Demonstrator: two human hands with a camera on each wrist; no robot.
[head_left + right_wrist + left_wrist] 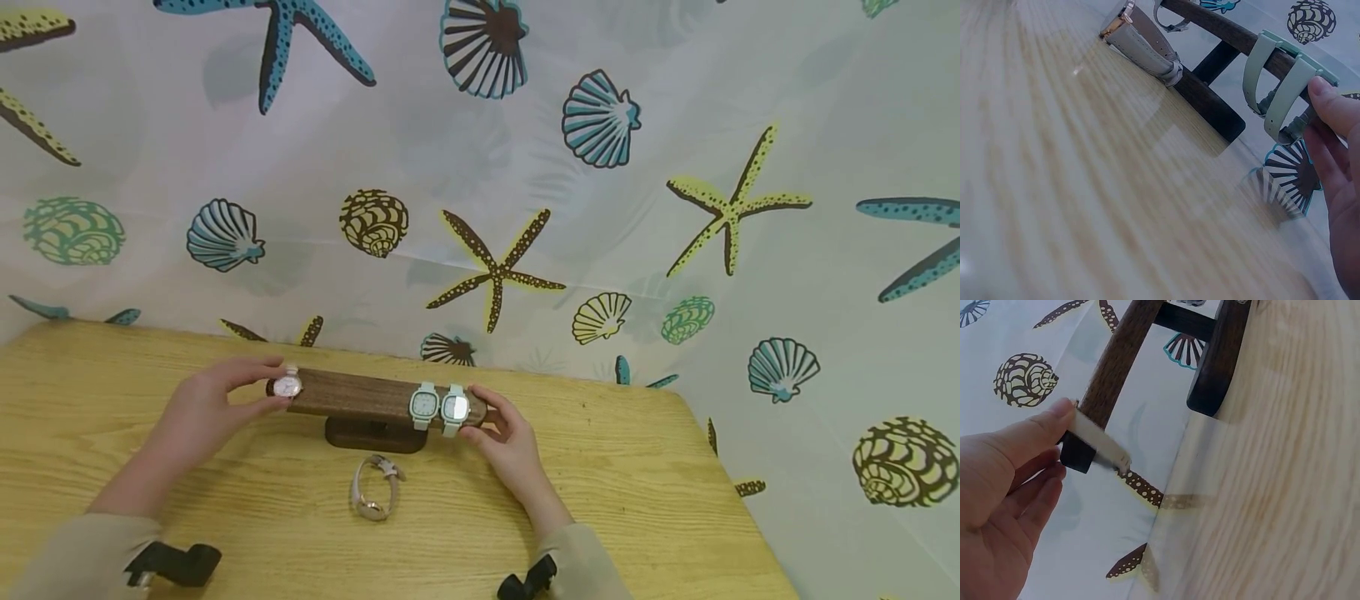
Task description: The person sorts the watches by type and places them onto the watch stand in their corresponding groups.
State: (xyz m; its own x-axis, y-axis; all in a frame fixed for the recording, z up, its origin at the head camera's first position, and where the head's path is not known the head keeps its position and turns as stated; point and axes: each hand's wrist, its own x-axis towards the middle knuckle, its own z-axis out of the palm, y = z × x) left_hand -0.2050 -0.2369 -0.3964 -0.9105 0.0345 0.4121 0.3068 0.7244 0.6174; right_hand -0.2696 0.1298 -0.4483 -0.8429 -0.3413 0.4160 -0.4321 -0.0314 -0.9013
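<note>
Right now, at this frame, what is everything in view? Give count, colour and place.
Table: 1, light wood, beneath everything
Backdrop: 1, white with coloured shells and starfish, behind the table
Watch stand: 1, dark brown, on the table
Mint watches: 2, pale green, side by side toward the stand's right end
White-dial watch: 1, pale, at the stand's left end
Loose watch: 1, pale strap, rose-gold case, before the stand
Black devices: 2, black, at the sleeves
Sleeves: 2, beige, on the forearms
Hands: 2, bare, left and right at opposite stand ends
</note>
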